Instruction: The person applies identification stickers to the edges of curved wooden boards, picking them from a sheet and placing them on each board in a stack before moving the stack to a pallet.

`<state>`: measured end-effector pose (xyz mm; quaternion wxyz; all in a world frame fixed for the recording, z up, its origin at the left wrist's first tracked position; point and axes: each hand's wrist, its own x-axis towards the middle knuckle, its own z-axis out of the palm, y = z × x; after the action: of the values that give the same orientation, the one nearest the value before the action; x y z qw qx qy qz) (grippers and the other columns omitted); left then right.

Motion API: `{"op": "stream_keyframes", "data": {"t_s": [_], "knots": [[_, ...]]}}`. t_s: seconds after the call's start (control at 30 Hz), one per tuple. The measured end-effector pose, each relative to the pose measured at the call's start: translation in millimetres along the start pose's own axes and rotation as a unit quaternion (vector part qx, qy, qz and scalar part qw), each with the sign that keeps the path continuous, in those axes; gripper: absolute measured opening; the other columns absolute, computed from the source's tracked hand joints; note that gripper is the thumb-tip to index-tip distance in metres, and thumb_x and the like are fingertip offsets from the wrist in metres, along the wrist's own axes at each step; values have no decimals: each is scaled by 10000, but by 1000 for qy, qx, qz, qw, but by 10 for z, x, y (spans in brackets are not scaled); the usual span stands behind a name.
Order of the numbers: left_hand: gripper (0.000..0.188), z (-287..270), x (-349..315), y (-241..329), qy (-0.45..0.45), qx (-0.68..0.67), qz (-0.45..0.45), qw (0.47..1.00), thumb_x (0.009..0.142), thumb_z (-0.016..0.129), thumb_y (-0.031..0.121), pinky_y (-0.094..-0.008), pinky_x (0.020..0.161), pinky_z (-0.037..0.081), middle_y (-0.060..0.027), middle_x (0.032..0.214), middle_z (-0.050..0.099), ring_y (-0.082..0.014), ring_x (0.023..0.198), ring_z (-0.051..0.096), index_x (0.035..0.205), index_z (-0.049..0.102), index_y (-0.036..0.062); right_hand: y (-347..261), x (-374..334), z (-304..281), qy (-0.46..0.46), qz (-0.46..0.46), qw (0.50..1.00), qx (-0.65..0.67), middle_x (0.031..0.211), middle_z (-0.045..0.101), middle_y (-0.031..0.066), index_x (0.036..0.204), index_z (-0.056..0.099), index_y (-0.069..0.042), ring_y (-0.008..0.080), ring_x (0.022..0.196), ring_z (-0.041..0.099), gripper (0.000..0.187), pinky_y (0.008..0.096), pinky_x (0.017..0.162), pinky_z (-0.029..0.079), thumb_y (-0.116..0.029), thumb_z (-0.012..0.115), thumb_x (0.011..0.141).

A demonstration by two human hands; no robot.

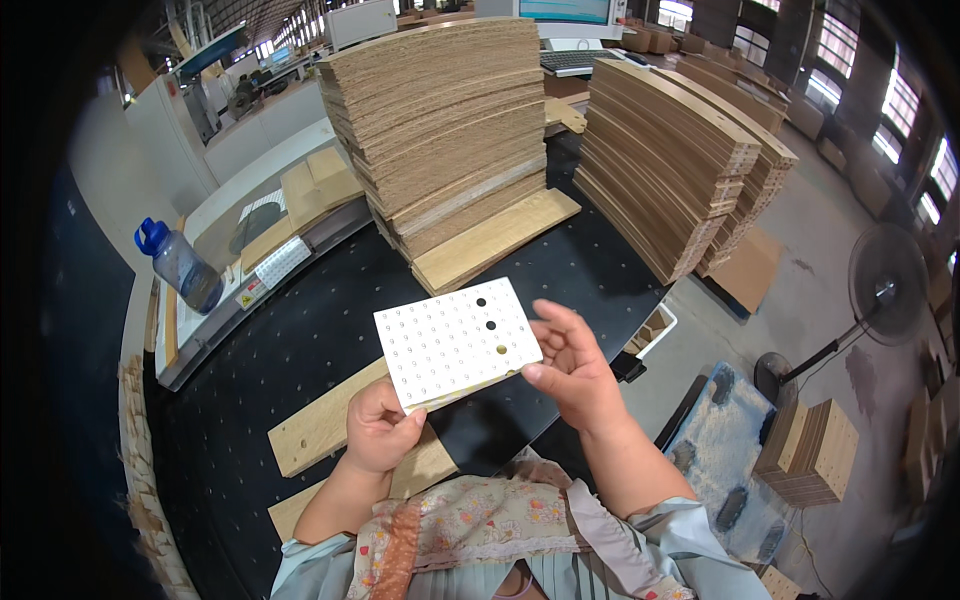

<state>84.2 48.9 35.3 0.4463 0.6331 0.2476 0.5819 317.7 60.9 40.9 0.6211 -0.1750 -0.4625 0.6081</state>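
Observation:
A white sticker sheet [440,335], seemingly a small stack, is tilted up in front of me. Rows of small printed marks cover it, with two black dots and one yellowish dot near its right side. My left hand [378,425] pinches its lower left corner between thumb and fingers. At the right edge my right hand [578,370] has its thumb on the lower corner, with curled fingers beside and partly behind the sheet. Beneath lie two pale wooden boards [315,425] on the black table [270,345]; the sheet and my left arm partly hide them.
A tall stack of boards [440,130] stands beyond the sheet, with more stacked boards [660,160] to its right. A blue-capped bottle [185,270] stands at left on a machine ledge. Right of the table are a floor fan [880,290] and a blue pallet [725,460].

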Motion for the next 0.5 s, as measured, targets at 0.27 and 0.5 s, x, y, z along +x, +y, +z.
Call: {"op": "stream_keyframes", "data": {"t_s": [0.27,0.5], "knots": [[451,-73,-11,-21,-31,-65,47,996,731,594,-48,-286,797,404,-137,1047,566,-160,936,535,1127,399,49,3,-94,50,-10,38,998,-43,1062,580,52,1108,565,-1,120,983,538,317,250,864,420,98,561,806],[236,28,218,327,-98,143,-72,982,731,665,-28,-274,824,452,-104,994,642,-164,924,604,964,648,3,-27,-62,105,-33,19,985,-168,1049,570,69,1125,539,30,113,955,550,321,224,809,449,113,547,814]]}}
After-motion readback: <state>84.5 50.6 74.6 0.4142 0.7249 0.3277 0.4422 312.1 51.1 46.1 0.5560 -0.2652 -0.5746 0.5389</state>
